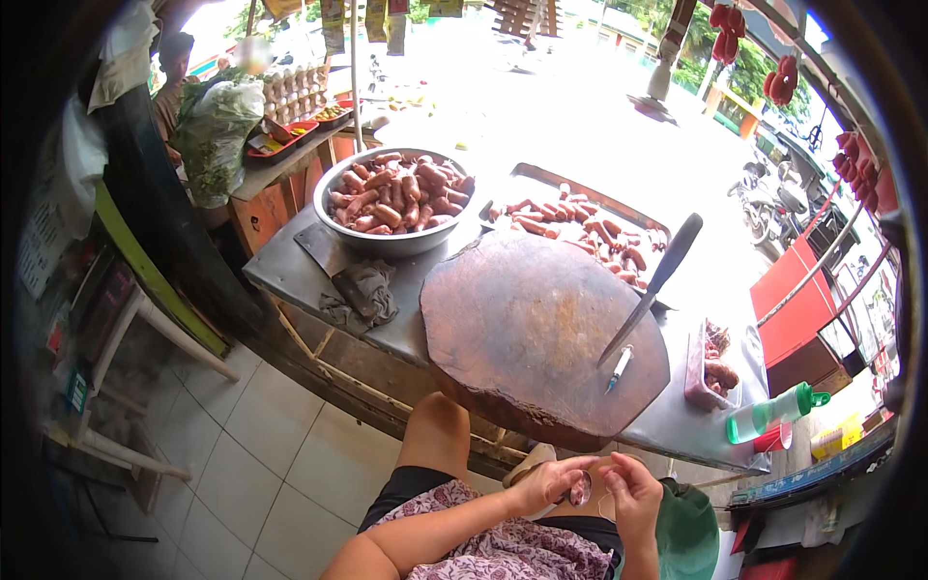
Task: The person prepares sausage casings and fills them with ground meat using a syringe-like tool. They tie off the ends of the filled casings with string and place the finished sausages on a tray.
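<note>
Above my lap, my left hand is closed around a small round thing, dark at the rim and pinkish inside; its kind I cannot make out. Close to its right, my right hand has thumb and forefinger pinched together. What they hold, if anything, is too small to tell. Just beyond both hands lies a thick wooden chopping block. A knife with a black handle stands tilted on it, its tip against the wood. Next to the blade rests a small syringe-like tool.
A metal basin heaped with sausages and a cleaver on a grey cloth are at left. Behind the block is a tray of sausages. A plastic tub, green bottle and red cup stand right.
</note>
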`<state>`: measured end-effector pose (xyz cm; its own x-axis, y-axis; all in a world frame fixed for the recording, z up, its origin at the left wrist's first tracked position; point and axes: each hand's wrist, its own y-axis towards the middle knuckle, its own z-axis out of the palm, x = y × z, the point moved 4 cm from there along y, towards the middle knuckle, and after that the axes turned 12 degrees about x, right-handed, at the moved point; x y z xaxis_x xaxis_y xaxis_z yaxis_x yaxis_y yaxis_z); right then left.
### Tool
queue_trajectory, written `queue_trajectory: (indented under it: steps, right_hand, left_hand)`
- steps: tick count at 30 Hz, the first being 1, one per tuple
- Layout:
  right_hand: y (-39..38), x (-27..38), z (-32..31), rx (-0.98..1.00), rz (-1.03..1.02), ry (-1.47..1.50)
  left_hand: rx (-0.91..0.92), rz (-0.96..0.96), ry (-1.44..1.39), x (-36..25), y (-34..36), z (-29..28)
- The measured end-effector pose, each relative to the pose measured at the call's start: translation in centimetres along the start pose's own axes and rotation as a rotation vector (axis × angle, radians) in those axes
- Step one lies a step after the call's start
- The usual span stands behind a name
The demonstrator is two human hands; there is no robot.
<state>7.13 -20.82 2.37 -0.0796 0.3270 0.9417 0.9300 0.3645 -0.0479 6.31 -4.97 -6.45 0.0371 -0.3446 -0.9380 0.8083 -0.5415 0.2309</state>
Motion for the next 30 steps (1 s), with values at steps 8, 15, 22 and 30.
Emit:
queue_trajectory:
  steps: [8, 15, 22, 30]
  right_hand:
    - [1.8, -2.6, -1.3, 0.535, 0.213, -0.296]
    - [0.9, -3.1, 0.1, 0.630, 0.424, 0.216]
    - [1.6, -6.0, 4.5, 0.357, 0.268, 0.187]
    - [1.5, -2.4, 0.7, 0.634, 0.467, 0.445]
  left_hand:
    - [0.034, -0.060, 0.343, -0.1, -0.1, 0.2]
    - [0.105, -0.014, 0.319, 0.3, 0.4, 0.0]
    - [0.059, -0.023, 0.371, 1.2, 0.3, 0.5]
    - [0.072, -0.007, 0.137, 0.5, 0.7, 0.3]
